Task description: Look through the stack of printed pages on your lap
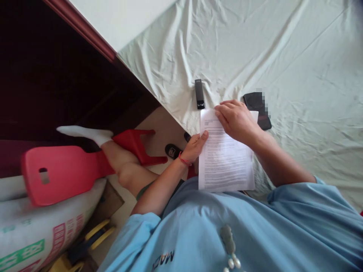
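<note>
As you sit in a light blue shirt (198,223), a printed paper (227,162) lies before you, its lower edge against the shirt and its top reaching over a pale sheet (255,45). Your left hand (194,148), a red bracelet (185,160) at its wrist, clamps the page's left edge, thumb on top; the fingers beneath are hidden. Your right hand (236,118) lies across the upper right, fingers close together near the top edge, though whether they pinch it you cannot tell from here. Should that thumb loosen, the page could slip toward the floor; uneven pressure from the right palm could crease it. Beyond, a slim black device (199,92) lies just off the top corner, and a careless forward push could nudge it or the flat black object (255,104) beside your right hand.
</note>
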`<action>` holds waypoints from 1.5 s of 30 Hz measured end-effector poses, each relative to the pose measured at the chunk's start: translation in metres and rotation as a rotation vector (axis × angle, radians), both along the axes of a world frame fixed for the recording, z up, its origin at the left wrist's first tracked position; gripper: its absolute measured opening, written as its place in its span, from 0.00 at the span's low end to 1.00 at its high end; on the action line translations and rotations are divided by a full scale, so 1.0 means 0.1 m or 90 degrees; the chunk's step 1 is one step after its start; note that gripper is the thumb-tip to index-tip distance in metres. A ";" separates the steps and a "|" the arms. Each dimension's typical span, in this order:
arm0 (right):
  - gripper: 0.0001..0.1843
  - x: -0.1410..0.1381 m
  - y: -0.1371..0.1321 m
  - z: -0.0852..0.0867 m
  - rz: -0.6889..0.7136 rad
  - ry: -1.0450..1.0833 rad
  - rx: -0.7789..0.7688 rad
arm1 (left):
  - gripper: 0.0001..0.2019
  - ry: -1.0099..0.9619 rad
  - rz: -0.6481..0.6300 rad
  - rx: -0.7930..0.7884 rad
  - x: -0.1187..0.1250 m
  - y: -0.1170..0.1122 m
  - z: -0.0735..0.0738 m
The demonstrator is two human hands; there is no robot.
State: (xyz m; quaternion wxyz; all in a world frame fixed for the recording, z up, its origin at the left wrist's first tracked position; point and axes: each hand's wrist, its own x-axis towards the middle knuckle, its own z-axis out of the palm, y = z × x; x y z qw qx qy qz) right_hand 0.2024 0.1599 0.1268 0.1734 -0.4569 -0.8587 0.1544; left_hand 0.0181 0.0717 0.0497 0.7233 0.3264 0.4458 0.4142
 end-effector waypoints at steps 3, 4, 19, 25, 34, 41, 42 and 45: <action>0.22 -0.06 0.03 -0.01 -0.001 0.001 -0.012 | 0.38 -0.006 0.010 -0.001 0.01 0.00 -0.01; 0.21 -0.06 0.03 -0.01 -0.002 -0.002 -0.022 | 0.38 -0.007 0.018 -0.001 0.01 0.00 -0.01; 0.18 -0.19 0.18 0.00 0.002 0.084 -0.168 | 0.38 0.054 0.098 0.055 0.04 0.06 -0.01; 0.21 -0.24 0.37 -0.08 0.007 0.094 -0.325 | 0.33 0.025 0.143 0.015 0.01 0.10 -0.10; 0.19 -0.39 0.22 -0.20 0.043 0.002 -0.082 | 0.16 0.040 0.261 0.016 0.01 0.28 0.08; 0.20 -0.40 0.12 -0.17 0.125 0.004 -0.058 | 0.12 -0.012 0.271 -0.018 0.10 0.28 0.19; 0.19 -0.40 0.12 -0.18 0.124 0.012 -0.062 | 0.13 -0.008 0.268 -0.015 0.10 0.28 0.19; 0.18 -0.41 0.15 -0.19 0.106 0.074 -0.100 | 0.14 0.043 0.251 0.013 0.09 0.28 0.18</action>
